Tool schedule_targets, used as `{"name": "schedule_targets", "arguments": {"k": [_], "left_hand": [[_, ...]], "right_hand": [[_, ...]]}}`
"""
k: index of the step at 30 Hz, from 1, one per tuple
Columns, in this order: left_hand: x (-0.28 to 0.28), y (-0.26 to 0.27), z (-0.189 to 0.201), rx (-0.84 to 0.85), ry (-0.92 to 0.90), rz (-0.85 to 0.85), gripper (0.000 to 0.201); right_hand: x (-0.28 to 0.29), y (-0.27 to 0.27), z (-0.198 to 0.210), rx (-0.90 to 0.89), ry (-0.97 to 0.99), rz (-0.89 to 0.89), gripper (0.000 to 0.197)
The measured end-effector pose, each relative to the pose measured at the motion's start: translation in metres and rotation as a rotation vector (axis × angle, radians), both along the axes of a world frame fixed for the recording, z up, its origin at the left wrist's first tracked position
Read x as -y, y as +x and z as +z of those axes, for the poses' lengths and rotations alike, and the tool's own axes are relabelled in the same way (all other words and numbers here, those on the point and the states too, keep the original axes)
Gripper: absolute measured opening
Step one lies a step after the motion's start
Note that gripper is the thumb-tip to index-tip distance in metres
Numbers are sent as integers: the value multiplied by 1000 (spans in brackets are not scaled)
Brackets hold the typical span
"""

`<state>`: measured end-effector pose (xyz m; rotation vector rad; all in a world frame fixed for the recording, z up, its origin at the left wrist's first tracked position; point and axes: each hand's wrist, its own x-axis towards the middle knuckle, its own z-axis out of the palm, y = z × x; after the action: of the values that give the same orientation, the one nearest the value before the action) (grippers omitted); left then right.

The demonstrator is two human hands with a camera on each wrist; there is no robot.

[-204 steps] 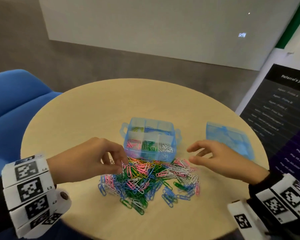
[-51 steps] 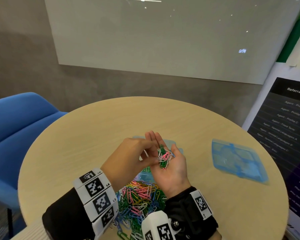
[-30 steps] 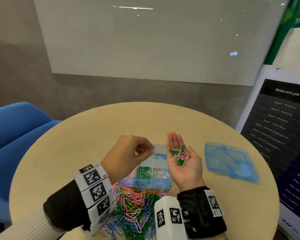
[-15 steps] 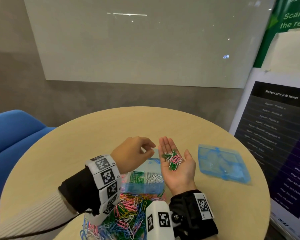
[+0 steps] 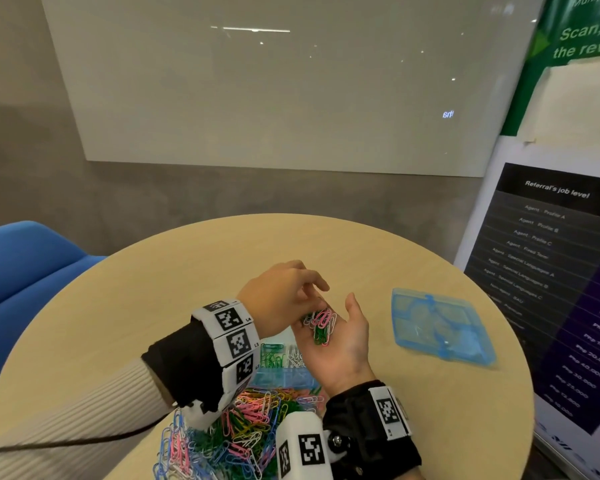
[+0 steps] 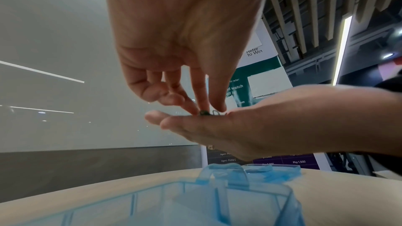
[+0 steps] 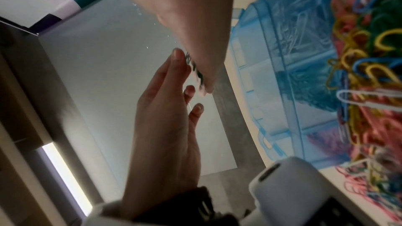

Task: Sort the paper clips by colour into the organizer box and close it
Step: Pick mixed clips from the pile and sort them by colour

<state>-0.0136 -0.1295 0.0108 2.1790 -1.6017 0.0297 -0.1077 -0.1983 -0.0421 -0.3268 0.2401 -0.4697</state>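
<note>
- My right hand (image 5: 340, 344) lies palm up, fingers straight and relaxed, above the organizer box (image 5: 281, 370), carrying a small bunch of clips (image 5: 321, 325) in pink, green and white on its palm.
- My left hand (image 5: 281, 299) reaches over from the left; its thumb and fingertips (image 6: 217, 104) come down together onto the bunch of clips, pinching at them, though I cannot tell which colour they have hold of.
- The organizer box stands open on the round table (image 5: 153, 306), under my hands; green and white clips show in two of its near compartments.
- The lid (image 5: 440, 327) lies flat on the table, to the right, well apart from the box.
- The pile of mixed clips (image 5: 243, 434) sits on the table just in front of the box, against its near wall.
</note>
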Motion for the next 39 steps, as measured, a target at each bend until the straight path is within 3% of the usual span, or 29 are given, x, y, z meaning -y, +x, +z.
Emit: {"name": "schedule_targets", "arguments": {"k": [3, 7, 13, 16, 20, 26, 29, 34, 39], "left_hand": [[1, 0, -1, 1, 8, 2, 8], [2, 3, -3, -134, -14, -21, 3], [-6, 4, 6, -425, -209, -57, 6], [-13, 11, 10, -466, -285, -19, 6], [-28, 22, 10, -411, -284, 37, 4], [-47, 24, 1, -289, -133, 76, 3], [-46, 16, -2, -220, -100, 54, 9], [-35, 5, -11, -47, -39, 163, 22], [-25, 1, -11, -52, -9, 206, 34]], "right_hand": [[-2, 0, 0, -13, 39, 11, 64], [-1, 0, 0, -6, 76, 3, 67], [0, 0, 1, -81, 77, -32, 69], [0, -1, 2, -82, 79, -47, 68], [4, -1, 2, -52, 111, -84, 66], [3, -1, 2, 3, 132, -105, 68], [0, -1, 2, 46, 103, -76, 69], [-4, -1, 3, 101, 44, -20, 71], [-8, 1, 1, 123, 30, 27, 71]]}}
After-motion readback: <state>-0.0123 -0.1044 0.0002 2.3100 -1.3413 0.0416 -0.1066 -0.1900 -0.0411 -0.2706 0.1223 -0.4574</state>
